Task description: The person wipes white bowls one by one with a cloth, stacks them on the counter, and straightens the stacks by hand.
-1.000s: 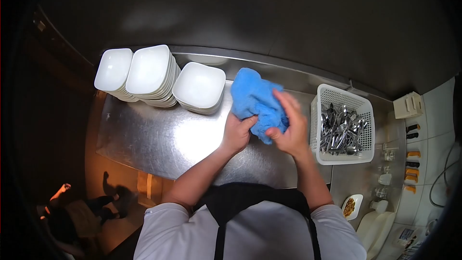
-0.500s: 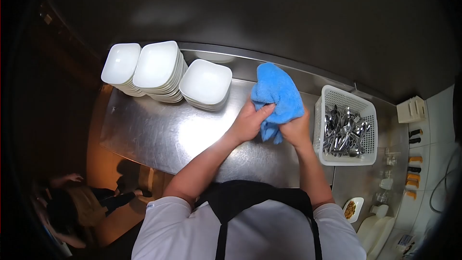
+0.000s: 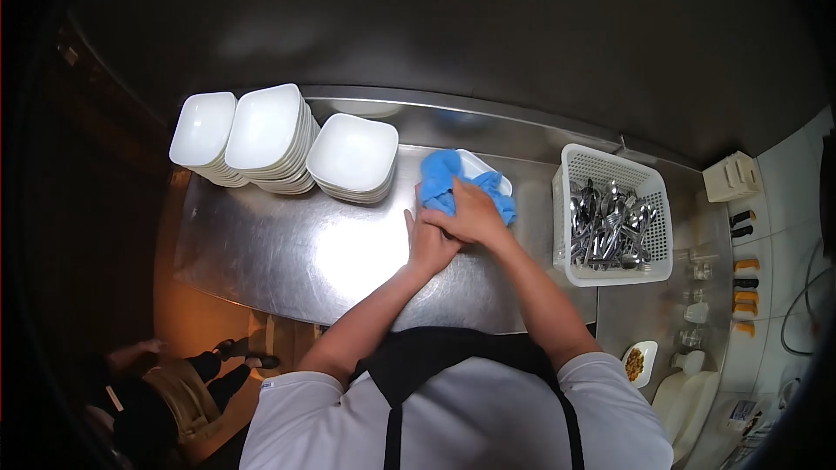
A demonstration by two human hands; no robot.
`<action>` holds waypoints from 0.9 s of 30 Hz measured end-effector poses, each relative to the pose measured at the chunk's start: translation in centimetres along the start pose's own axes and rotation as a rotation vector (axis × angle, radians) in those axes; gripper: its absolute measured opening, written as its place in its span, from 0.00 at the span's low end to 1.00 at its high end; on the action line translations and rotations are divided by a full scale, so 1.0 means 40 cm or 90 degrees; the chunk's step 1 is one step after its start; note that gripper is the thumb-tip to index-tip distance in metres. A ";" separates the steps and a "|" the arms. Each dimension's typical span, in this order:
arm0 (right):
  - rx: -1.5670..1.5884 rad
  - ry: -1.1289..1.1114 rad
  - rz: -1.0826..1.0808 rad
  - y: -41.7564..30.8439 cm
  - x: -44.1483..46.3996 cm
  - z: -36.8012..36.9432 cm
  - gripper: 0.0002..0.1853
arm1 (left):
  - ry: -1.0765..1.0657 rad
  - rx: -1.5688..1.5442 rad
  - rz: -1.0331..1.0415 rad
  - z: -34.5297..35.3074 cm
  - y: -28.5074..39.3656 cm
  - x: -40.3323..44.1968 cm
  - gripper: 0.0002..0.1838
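A bunched blue cloth (image 3: 440, 176) is draped around a white dish (image 3: 475, 165), whose far rim and part of its inside show beyond the cloth. My right hand (image 3: 475, 213) is closed on the cloth over the dish, its wrist crossing my left hand. Beneath it, my left hand (image 3: 433, 245) grips the near left side of the cloth-wrapped dish; most of its fingers are hidden. Whether my left fingers touch the dish directly, I cannot tell. To the left stands a short stack of white square bowls (image 3: 353, 152).
Two taller stacks of white bowls (image 3: 264, 126) stand farther left on the steel counter (image 3: 252, 235). A white basket (image 3: 566, 209) of cutlery is at right. Beyond it are glasses (image 3: 699, 271), a food dish (image 3: 649, 350) and wall-hung knives (image 3: 744, 265). Another person (image 3: 187, 396) is lower left.
Both hands and the cloth have come lower and closer together. My right hand has crossed over my left, and the white dish now shows. The other person has shifted.
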State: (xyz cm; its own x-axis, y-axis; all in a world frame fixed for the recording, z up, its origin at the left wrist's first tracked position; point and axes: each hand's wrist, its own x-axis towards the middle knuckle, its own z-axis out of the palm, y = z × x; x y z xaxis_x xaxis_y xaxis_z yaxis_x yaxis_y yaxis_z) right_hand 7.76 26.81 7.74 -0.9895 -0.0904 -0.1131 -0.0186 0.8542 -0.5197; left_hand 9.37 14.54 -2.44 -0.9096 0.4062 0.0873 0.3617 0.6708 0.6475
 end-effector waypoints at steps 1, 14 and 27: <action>0.057 0.002 0.016 -0.038 -0.011 -0.029 0.42 | 0.006 0.005 -0.001 -0.001 -0.003 0.000 0.77; -0.004 0.041 -0.014 0.035 -0.007 0.003 0.50 | 0.072 -0.106 -0.050 -0.079 0.076 -0.009 0.81; 1.149 0.219 0.052 0.062 -0.122 -0.267 0.28 | 0.055 0.245 0.191 -0.243 0.124 -0.009 0.49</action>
State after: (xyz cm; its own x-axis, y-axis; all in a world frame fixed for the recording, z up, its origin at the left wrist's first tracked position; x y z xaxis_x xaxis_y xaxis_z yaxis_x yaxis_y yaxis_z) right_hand 11.02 34.85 16.06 -0.9663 0.2124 -0.1453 -0.0454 -0.6963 -0.7163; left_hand 9.51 11.69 8.12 -0.7615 0.5748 0.2997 0.6448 0.7189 0.2596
